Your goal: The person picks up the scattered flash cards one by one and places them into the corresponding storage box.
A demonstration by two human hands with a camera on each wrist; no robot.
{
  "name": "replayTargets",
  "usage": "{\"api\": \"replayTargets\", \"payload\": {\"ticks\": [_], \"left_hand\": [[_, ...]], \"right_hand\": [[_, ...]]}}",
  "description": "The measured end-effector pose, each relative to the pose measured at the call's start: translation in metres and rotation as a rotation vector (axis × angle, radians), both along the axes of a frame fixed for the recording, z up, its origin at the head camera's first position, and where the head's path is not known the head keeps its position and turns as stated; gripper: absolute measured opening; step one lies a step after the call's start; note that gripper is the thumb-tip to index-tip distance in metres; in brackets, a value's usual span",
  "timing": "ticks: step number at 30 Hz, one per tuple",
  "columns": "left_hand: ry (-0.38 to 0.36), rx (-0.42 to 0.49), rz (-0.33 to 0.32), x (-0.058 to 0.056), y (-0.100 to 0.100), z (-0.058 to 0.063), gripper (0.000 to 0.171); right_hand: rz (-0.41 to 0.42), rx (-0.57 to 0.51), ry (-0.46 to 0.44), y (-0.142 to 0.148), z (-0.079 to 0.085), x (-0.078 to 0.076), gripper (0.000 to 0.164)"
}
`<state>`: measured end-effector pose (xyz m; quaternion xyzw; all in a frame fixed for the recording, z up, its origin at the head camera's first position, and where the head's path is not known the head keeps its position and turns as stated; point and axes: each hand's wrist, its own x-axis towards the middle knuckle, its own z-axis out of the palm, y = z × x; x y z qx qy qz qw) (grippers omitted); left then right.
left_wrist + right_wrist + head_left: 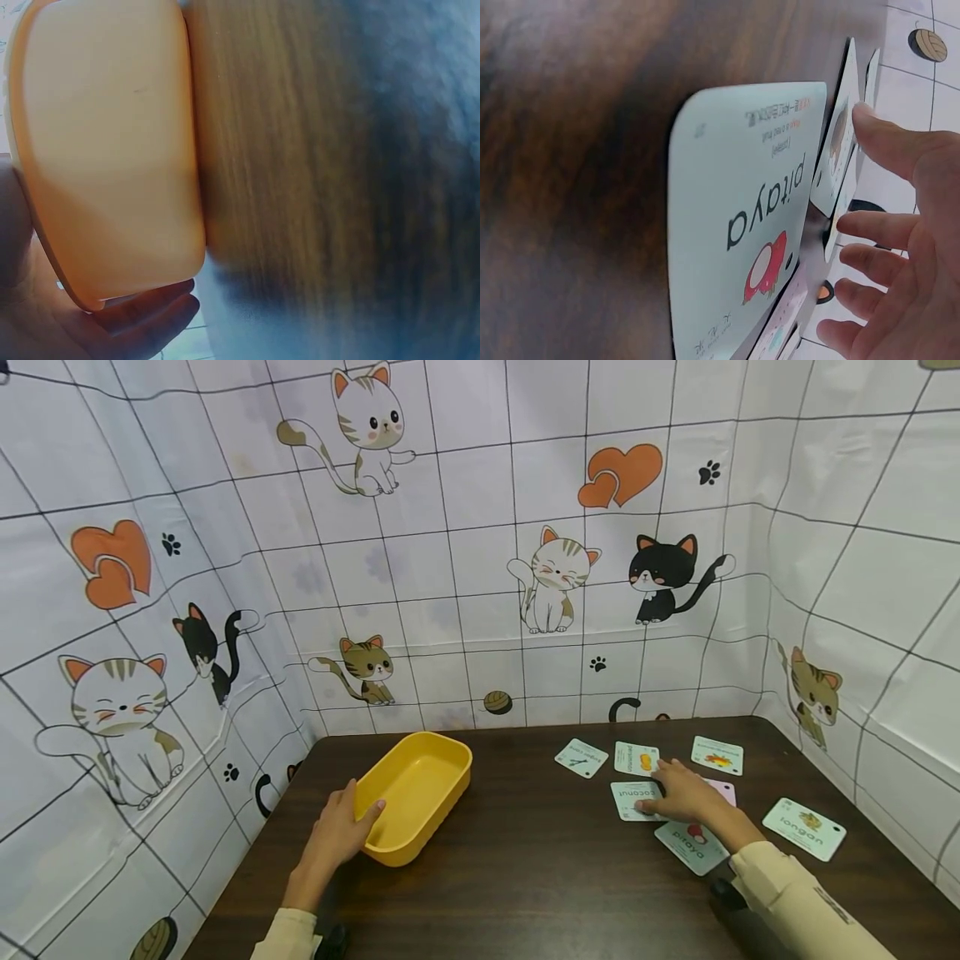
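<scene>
My left hand [337, 831] grips the near left edge of a yellow plastic basin [420, 777], thumb at the inner side and fingers around the outside. In the left wrist view, fingers [154, 322] curl under the basin's end. On the right, my right hand [690, 795] reaches over a group of fruit cards with its fingers spread. Its thumb lies on the coconut card [628, 793], and its fingertips are at the edge of a yellow-fruit card [633, 758]. The pitaya card [688, 850] lies under the wrist; a pink card [724, 789] is partly hidden by the hand.
More cards lie around: the longan card [806, 828] at right, a card with an orange-red picture [717, 755] behind, and a tilted card [582, 757] at the group's left. A dark wooden table [525, 877] meets cat-print curtain walls [465, 568] on the back and sides.
</scene>
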<state>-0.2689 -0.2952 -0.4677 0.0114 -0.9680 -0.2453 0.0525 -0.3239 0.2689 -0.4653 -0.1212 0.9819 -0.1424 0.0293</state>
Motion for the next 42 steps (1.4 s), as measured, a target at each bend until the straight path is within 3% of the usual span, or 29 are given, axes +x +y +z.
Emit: {"api": "replayTargets", "payload": {"ticks": [18, 23, 34, 42], "left_hand": [[0.003, -0.014, -0.004, -0.002, 0.0, 0.001, 0.088], [0.003, -0.017, -0.005, -0.002, -0.001, 0.001, 0.089], [-0.005, -0.013, 0.01, 0.0, 0.001, -0.001, 0.089], [-0.01, -0.009, 0.013, 0.001, 0.002, 0.0, 0.089]], "right_hand": [[-0.039, -0.027, -0.004, 0.001, 0.006, -0.003, 0.073], [-0.062, -0.088, 0.002, 0.001, 0.006, -0.005, 0.073], [-0.066, -0.213, 0.041, -0.005, 0.01, -0.006, 0.049], [-0.085, -0.286, 0.044, -0.007, 0.012, -0.004, 0.045]]}}
